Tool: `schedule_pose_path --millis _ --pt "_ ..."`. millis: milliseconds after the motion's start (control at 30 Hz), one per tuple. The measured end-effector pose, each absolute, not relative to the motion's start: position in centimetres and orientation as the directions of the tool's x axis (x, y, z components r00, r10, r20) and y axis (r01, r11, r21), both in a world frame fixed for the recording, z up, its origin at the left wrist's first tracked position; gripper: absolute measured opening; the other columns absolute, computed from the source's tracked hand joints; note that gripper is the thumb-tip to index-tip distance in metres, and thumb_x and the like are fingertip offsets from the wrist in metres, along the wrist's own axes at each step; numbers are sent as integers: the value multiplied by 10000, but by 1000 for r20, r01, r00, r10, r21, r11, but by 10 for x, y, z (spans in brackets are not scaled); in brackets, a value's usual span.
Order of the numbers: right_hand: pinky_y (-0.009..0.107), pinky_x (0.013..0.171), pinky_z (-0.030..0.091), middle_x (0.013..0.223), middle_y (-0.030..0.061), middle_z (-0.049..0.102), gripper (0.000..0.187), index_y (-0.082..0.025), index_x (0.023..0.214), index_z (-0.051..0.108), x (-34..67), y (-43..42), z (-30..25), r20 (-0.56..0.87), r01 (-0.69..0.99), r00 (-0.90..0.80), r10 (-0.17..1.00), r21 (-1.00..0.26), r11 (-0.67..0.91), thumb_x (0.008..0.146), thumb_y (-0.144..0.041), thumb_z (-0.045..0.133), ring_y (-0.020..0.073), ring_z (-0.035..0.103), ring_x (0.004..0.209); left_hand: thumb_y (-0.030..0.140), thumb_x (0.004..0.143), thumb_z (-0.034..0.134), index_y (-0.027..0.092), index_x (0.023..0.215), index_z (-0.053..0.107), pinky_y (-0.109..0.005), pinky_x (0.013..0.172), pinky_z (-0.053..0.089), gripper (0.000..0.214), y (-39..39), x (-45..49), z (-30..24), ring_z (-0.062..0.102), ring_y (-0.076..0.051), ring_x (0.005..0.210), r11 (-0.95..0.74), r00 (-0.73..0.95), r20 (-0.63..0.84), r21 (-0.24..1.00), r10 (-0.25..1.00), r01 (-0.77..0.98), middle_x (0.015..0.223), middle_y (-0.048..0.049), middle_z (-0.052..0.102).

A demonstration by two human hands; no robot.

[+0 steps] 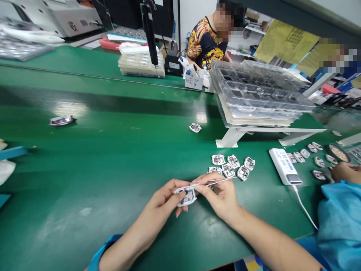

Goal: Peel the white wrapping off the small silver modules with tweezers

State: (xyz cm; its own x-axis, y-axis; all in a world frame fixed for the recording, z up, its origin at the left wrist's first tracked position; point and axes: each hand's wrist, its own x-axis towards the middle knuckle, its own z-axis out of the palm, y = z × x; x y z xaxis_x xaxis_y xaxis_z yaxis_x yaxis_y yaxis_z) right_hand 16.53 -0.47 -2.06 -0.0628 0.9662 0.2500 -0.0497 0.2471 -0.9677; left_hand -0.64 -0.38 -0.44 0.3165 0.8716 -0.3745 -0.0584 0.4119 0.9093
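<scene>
Between the thumb and fingers of my left hand (165, 199) is a small white-cased circuit board unit (190, 196), tilted so its open inner side shows. My right hand (224, 197) pinches a pair of thin metal tweezers (227, 179), their length pointing away to the right. The right fingertips meet the unit's upper right edge; whether they also grip a small part there cannot be made out. Just beyond my hands lies a group of several similar units (233, 162) on the green table (118, 165).
A single unit (195, 127) and a purple-edged one (61, 120) lie farther off. Clear plastic trays (254, 94) are stacked on a white stand (229, 138). To the right are a white cabled device (285, 165) and a co-worker's hand (346, 172). A black electric screwdriver (149, 34) hangs overhead.
</scene>
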Motion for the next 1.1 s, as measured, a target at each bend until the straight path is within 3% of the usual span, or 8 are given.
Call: schedule_pose_path --millis 267,533,700,867,1000,1100 --pt "335 721 592 828 62 786 38 -209 832 699 165 -4 -10 370 131 -162 915 -911 391 851 -176 696 199 753 781 397 787 644 154 862 659 -238 525 357 255 -6 -6 -11 477 -127 573 446 287 -405 890 868 -91 618 12 595" --pt "333 766 602 891 63 780 43 -214 882 709 164 -5 -14 318 25 -86 944 -947 321 840 -211 712 196 751 829 408 780 683 165 884 662 -242 534 353 265 -6 -8 -3 484 -130 601 448 292 -398 885 870 -126 672 10 590" --pt "344 761 595 841 55 781 20 -213 825 712 166 -4 -14 358 66 -80 930 -929 363 841 -217 701 201 746 797 310 704 778 195 998 618 -272 719 427 354 -3 -11 -7 555 -161 793 376 403 -323 925 856 -58 880 -10 642" --pt "333 728 581 827 54 780 46 -214 838 715 168 -3 -16 392 155 -84 916 -903 400 842 -174 693 207 739 776 284 684 773 207 944 528 -270 708 425 366 -1 -12 -17 566 -155 764 332 445 -282 943 850 -36 824 17 617" --pt "339 720 572 842 49 778 102 -226 884 705 169 -2 -18 464 181 -74 883 -864 469 842 -136 680 211 732 786 327 752 702 198 922 549 -263 669 457 263 16 -20 -22 602 -161 727 116 440 -173 981 881 154 800 5 637" --pt "340 742 561 866 36 780 138 -241 905 692 170 -1 -17 506 196 -53 861 -840 506 834 -123 686 207 729 794 361 815 628 201 991 596 -291 718 507 240 53 -41 -26 655 -199 790 -178 305 22 850 952 495 868 -34 713"
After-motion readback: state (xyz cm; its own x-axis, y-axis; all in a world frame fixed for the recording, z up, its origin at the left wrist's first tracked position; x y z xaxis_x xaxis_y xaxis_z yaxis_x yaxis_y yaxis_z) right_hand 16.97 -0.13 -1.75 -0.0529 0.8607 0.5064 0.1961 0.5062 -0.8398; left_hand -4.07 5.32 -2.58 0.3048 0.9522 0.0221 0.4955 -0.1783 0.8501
